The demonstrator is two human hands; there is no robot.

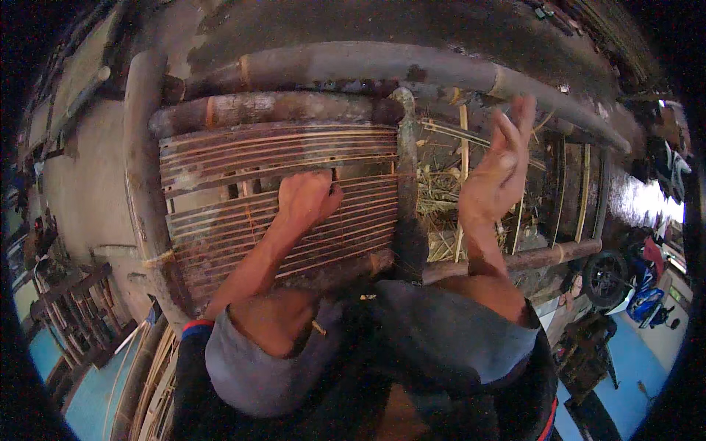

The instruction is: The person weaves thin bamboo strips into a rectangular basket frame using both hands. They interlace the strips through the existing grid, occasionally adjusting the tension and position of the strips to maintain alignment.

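Note:
A bamboo frame [140, 147] of thick poles lies in front of me, its left half strung with a row of thin bamboo slats [323, 242]. My left hand [305, 197] is closed over these slats, beside a wider gap between the upper and lower ones. Its fingertips are turned down, so whatever they may hold is hidden. Above the right half of the frame, my right hand [496, 173] is raised with its fingers stretched upward and nothing visible in it. A dark upright post [408, 169] stands between the two hands.
Dry shavings [437, 195] lie beneath the right half of the frame, among light crosswise strips. A long thick pole [368, 62] runs along the far side. Bundled bamboo strips [158, 382] lie at lower left. Beyond the right end are a black wheel [605, 279] and a blue object [647, 305].

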